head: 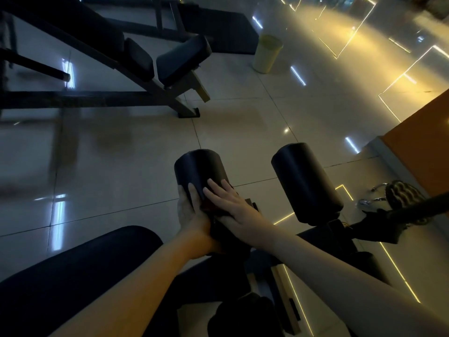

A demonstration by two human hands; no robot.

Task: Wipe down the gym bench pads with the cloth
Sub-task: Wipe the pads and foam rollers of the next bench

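Note:
Two black roller pads stick up from the bench frame in front of me, the left roller pad [198, 170] and the right roller pad [306, 181]. My left hand [192, 212] cups the left side of the left roller, fingers straight along it. My right hand [230, 203] lies flat on the same roller with straight fingers, pressing a dark reddish cloth [209, 206] that shows only as a small patch between the hands. The black seat pad [73, 276] fills the lower left.
Another adjustable bench [136, 59] with black pads stands at the upper left on the glossy tiled floor [243, 122]. A pale yellow bin [267, 53] is at the top centre. An orange panel [427, 147] and a cable handle [401, 195] sit at the right.

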